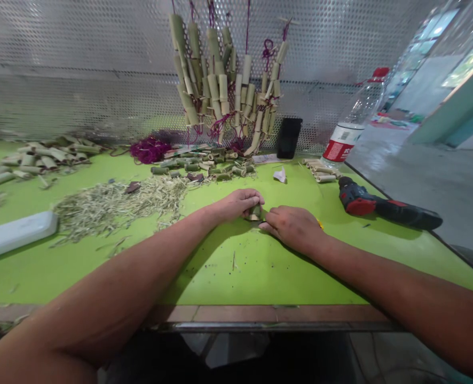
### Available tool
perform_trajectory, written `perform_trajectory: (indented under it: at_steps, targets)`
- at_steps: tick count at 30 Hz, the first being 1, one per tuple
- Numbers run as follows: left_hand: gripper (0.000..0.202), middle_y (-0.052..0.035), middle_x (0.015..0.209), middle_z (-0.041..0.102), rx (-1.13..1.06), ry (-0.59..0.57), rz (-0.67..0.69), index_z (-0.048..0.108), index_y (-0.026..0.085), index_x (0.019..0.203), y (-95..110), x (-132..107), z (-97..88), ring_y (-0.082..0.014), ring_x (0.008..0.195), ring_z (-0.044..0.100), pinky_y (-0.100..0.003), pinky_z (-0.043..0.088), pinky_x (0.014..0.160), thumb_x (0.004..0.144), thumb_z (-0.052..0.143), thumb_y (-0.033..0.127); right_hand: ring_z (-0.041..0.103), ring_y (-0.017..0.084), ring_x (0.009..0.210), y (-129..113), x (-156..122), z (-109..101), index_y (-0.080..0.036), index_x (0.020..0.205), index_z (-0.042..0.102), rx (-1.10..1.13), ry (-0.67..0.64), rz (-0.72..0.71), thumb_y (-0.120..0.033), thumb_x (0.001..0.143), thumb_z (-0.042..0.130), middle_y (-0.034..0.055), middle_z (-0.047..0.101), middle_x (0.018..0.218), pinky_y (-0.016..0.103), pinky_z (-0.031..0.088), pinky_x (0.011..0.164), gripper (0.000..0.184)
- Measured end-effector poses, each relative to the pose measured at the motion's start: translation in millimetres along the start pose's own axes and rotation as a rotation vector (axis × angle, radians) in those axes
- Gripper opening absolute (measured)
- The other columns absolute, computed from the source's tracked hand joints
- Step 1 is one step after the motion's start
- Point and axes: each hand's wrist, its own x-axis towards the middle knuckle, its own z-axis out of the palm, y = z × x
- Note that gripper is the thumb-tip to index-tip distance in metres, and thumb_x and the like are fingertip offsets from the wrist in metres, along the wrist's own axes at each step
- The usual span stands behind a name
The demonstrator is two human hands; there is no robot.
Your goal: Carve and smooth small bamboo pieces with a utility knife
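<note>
Near the middle of the green tabletop, my left hand is closed around a short piece of bamboo, its cut end facing me. Right beside it, my right hand rests low with its fingers curled, their tips close to the bamboo. What those fingers grip is mostly hidden. A small yellow end shows past the back of this hand, and a thin dark edge lies under the bamboo between the two hands.
Bamboo shavings lie at left by a white case. Cut bamboo pieces, purple cord and a phone are behind. Strung bamboo hangs above. A bottle and cordless drill are at right.
</note>
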Motion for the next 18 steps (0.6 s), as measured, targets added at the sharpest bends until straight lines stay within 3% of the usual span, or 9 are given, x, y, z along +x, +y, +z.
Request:
perform_trajectory:
  at_steps: [3, 9, 18]
  targets:
    - [0.022, 0.0004, 0.07, 0.057, 0.0, 0.019, -0.026, 0.06, 0.012, 0.096, 1.8, 0.3, 0.1, -0.0061, 0.052, 0.042, -0.02, 0.035, 0.05, 0.093, 0.047, 0.03, 0.052, 0.017, 0.069, -0.8, -1.8, 1.7, -0.021, 0.083, 0.061, -0.002, 0.008, -0.022, -0.053, 0.1, 0.031, 0.0027, 0.063, 0.077, 0.03, 0.016, 0.057, 0.048]
    - [0.025, -0.0018, 0.079, 0.061, -0.001, -0.005, 0.003, 0.06, 0.013, 0.098, 0.4, -1.7, -2.4, -0.0066, 0.058, 0.047, -0.02, 0.039, 0.054, 0.094, 0.047, 0.034, 0.05, 0.017, 0.069, 3.9, -3.4, 7.0, -0.02, 0.081, 0.06, -0.035, 0.149, 0.095, -0.053, 0.101, 0.025, 0.0035, 0.061, 0.075, 0.03, 0.016, 0.057, 0.053]
    - [0.02, -0.0008, 0.079, 0.059, 0.008, -0.063, 0.008, 0.055, 0.015, 0.098, -2.9, -0.7, -3.0, -0.0079, 0.063, 0.052, -0.021, 0.04, 0.056, 0.092, 0.052, 0.034, 0.048, 0.017, 0.068, 3.0, -2.0, 6.9, -0.02, 0.081, 0.059, -0.04, 0.147, 0.106, -0.051, 0.102, 0.024, 0.0029, 0.06, 0.075, 0.031, 0.016, 0.056, 0.051]
